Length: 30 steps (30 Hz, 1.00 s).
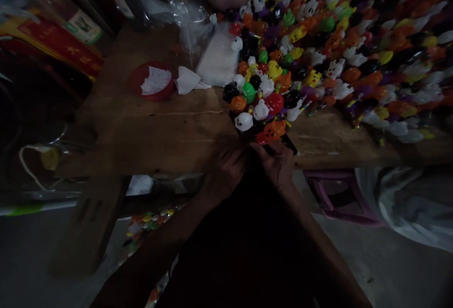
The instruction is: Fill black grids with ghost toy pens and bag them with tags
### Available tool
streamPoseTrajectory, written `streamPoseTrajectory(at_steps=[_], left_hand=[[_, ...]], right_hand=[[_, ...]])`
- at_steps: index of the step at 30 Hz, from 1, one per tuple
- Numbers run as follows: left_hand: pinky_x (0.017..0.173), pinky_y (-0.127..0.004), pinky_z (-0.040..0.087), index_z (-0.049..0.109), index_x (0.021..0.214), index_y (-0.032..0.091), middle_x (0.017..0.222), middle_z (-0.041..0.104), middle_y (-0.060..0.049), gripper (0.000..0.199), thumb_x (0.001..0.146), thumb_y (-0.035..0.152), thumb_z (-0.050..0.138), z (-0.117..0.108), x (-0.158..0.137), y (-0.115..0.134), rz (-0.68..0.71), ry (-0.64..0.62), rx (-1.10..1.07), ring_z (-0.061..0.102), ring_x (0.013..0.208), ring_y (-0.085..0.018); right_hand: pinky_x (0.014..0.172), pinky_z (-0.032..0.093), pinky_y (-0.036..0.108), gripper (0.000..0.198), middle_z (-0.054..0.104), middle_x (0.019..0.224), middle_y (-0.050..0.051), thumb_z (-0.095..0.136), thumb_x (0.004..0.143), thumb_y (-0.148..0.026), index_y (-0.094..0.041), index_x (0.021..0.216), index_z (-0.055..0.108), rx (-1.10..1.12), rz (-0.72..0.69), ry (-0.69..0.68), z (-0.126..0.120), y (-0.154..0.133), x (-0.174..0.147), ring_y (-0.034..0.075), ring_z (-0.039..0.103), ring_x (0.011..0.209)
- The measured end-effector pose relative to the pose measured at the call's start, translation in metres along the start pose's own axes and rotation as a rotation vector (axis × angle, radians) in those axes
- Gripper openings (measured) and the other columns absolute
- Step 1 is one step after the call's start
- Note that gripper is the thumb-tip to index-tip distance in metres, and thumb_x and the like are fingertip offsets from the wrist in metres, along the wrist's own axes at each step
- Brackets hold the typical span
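Both hands are together at the front edge of the wooden table (184,133), in dim light. My left hand (229,169) is curled, its fingertips close to my right hand; what they hold, if anything, is hidden. My right hand (278,161) has its fingers bent at the near side of a dark holder (291,145), just below an orange toy figure (275,129). Small plastic figures crowd over this holder, among them a white ghost-like head (244,121), a red one (274,104) and a green one (248,92). Whatever lies between the fingers cannot be made out.
A large pile of similar figures (339,53) covers the table's right side. Left of the hands are a red bowl (133,83) with paper slips, a folded white paper (187,80) and a stack of clear bags (219,58). A purple stool (343,192) stands below.
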<state>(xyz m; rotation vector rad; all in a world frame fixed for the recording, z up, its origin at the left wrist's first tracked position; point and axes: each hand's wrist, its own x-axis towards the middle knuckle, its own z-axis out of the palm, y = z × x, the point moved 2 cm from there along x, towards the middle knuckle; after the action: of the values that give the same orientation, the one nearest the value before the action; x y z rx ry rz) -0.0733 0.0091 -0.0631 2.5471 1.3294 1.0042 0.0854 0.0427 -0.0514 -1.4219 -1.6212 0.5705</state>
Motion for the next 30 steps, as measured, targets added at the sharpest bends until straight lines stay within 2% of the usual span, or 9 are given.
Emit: streamPoseTrajectory(at_steps=[2,5,8,12,16,21,24,28,30], left_hand=[[0.112,-0.042,0.054,0.072,0.128,0.014,0.134,0.072,-0.014,0.031,0.105,0.018,0.051,0.001,0.0,0.005,0.002,0.036,0.031,0.068,0.126,-0.026],[0.104,-0.04,0.059,0.074,0.12,0.011,0.128,0.073,-0.017,0.028,0.105,0.017,0.051,0.001,-0.001,0.007,0.002,0.083,0.046,0.072,0.117,-0.026],[0.099,-0.04,0.061,0.076,0.116,0.014,0.123,0.073,-0.015,0.028,0.105,0.017,0.051,0.002,-0.001,0.006,-0.023,0.049,0.043,0.072,0.11,-0.025],[0.1,-0.037,0.061,0.075,0.116,0.017,0.123,0.071,-0.012,0.026,0.105,0.018,0.052,0.005,-0.001,0.003,-0.064,0.018,-0.007,0.071,0.112,-0.022],[0.093,-0.036,0.061,0.076,0.111,0.017,0.113,0.072,-0.011,0.025,0.105,0.018,0.052,0.006,0.001,0.003,-0.053,-0.002,0.014,0.071,0.104,-0.022],[0.091,-0.035,0.06,0.076,0.104,0.016,0.11,0.072,-0.011,0.027,0.107,0.02,0.05,0.003,0.003,0.004,-0.039,0.025,0.014,0.07,0.101,-0.022],[0.096,-0.037,0.06,0.076,0.109,0.016,0.116,0.072,-0.011,0.025,0.105,0.019,0.052,0.001,0.004,0.005,-0.027,0.03,0.012,0.07,0.107,-0.022],[0.096,-0.037,0.061,0.077,0.109,0.017,0.115,0.072,-0.011,0.025,0.104,0.017,0.052,0.001,0.006,0.004,-0.042,0.057,-0.005,0.07,0.107,-0.022],[0.094,-0.036,0.061,0.076,0.109,0.017,0.114,0.071,-0.011,0.025,0.104,0.015,0.051,0.002,0.006,0.004,-0.055,0.076,-0.047,0.07,0.105,-0.021]], right_hand=[[0.08,0.06,0.037,0.037,0.076,0.086,0.006,0.06,0.099,-0.053,-0.023,0.084,0.075,0.032,0.023,0.041,0.001,-0.001,0.003,0.024,0.073,0.081],[0.075,0.059,0.035,0.038,0.075,0.082,0.006,0.064,0.095,-0.056,-0.022,0.082,0.075,0.027,0.069,0.013,0.0,0.003,0.003,0.024,0.072,0.079],[0.071,0.056,0.034,0.038,0.074,0.08,0.005,0.07,0.091,-0.057,-0.021,0.081,0.075,0.05,0.086,0.035,-0.002,0.008,0.004,0.022,0.069,0.074],[0.072,0.055,0.034,0.041,0.073,0.076,0.004,0.078,0.083,-0.06,-0.02,0.075,0.072,0.125,0.107,0.109,0.003,0.009,0.008,0.02,0.067,0.07],[0.071,0.054,0.031,0.044,0.072,0.075,0.001,0.076,0.083,-0.063,-0.02,0.074,0.07,0.22,0.127,0.098,0.008,0.007,0.012,0.018,0.066,0.071],[0.072,0.053,0.031,0.039,0.075,0.079,0.003,0.073,0.088,-0.058,-0.02,0.079,0.074,0.084,0.038,0.057,0.005,0.003,0.013,0.018,0.067,0.071],[0.07,0.053,0.031,0.038,0.075,0.078,0.005,0.071,0.091,-0.056,-0.02,0.079,0.073,-0.025,-0.005,0.07,0.001,0.001,0.014,0.018,0.066,0.07],[0.07,0.053,0.031,0.039,0.069,0.071,0.002,0.076,0.087,-0.056,-0.019,0.074,0.07,-0.048,0.014,0.025,-0.003,0.004,0.013,0.017,0.063,0.067],[0.074,0.054,0.031,0.039,0.07,0.074,0.002,0.076,0.087,-0.057,-0.019,0.077,0.07,0.005,0.067,0.011,-0.005,0.012,0.011,0.018,0.064,0.072]])
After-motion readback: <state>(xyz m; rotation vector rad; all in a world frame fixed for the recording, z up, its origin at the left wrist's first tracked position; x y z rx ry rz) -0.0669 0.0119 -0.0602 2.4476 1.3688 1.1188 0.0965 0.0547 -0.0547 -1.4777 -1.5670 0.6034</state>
